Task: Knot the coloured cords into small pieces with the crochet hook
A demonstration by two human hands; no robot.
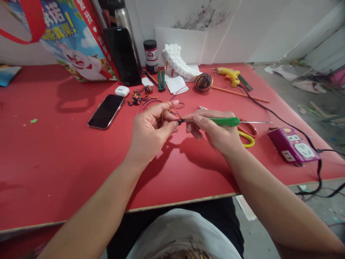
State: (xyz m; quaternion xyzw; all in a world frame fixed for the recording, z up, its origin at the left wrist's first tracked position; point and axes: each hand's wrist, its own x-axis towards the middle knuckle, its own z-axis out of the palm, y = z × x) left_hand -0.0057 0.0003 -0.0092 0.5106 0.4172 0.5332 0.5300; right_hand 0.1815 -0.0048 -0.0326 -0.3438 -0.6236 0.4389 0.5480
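Note:
My left hand [151, 131] is closed in a pinch on a small dark bit of multicoloured yarn work [175, 116], with the thread looped over its forefinger. My right hand [215, 131] grips a green-handled crochet hook [225, 121], its tip meeting the yarn between my left fingers. The thread trails back over the red table [54, 162] toward a multicoloured yarn ball [203, 81]. Both hands hover just above the table's middle.
A dark phone [106, 111] lies left of my hands, with a white earbud case [122, 91] behind it. Orange and yellow scissors [246, 133] and a purple power strip [293, 145] lie to the right. A yellow glue gun [229, 75], foam pieces [176, 61], a jar [151, 55] and a printed bag [72, 39] stand at the back.

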